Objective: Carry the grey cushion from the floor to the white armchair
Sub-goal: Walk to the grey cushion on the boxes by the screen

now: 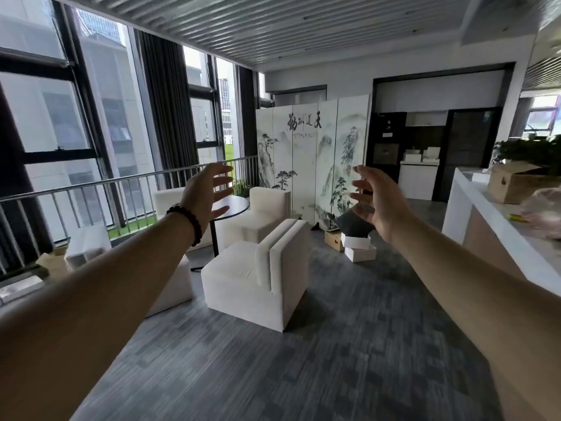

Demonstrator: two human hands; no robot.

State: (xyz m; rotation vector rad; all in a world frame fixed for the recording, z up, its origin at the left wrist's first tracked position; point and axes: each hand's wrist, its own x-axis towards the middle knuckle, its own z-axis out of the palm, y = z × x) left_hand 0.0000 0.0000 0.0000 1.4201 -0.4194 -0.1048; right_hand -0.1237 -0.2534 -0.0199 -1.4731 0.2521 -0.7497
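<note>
Both hands, left (209,189) and right (375,202), spread wide, holding nothing. Approach step: dark grey fabric cushion (352,224) at 1 o'clock on stacked white boxes (358,247). Next: walk over, grasp it, return to boxy white upholstered armchair (258,278).

Both forearms are bare, no sleeves showing anywhere along them. The left hand (206,189) has a bracelet (188,221) of dark reddish-brown round beads strung around its wrist. The right hand (372,197) wears nothing: no ring, watch or band that I can make out. Fingertips look blurred.
</note>
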